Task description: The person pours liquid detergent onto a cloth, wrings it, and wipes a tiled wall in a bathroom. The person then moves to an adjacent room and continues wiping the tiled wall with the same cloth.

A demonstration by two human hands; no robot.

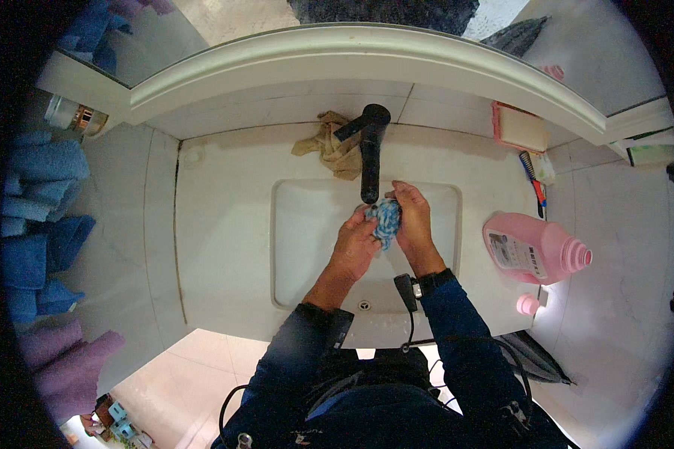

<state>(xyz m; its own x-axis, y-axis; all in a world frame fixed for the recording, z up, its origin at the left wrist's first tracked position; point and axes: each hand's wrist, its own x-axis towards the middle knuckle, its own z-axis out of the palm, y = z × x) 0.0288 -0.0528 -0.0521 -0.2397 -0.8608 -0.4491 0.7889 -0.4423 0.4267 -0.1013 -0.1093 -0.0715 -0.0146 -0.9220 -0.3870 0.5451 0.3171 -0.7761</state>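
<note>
A crumpled blue-and-white cloth (pixel 388 220) is bunched between both hands, just below the spout of a black faucet (pixel 370 163). My left hand (pixel 356 242) grips its left side, and my right hand (pixel 414 216) is closed around its right side. Both hands are over a white rectangular sink basin (pixel 303 241), with its drain (pixel 364 305) nearest my body. I cannot tell whether water is running from the spout. Part of the cloth is hidden by my fingers.
A brown rag (pixel 337 149) lies behind the faucet. On the right of the counter (pixel 224 236) stand an uncapped pink jug (pixel 519 247), its pink cap (pixel 527 304), a comb (pixel 527 164) and a soap box (pixel 519 128). Towels (pixel 45 179) hang left. A framed mirror (pixel 365 47) overhangs the back.
</note>
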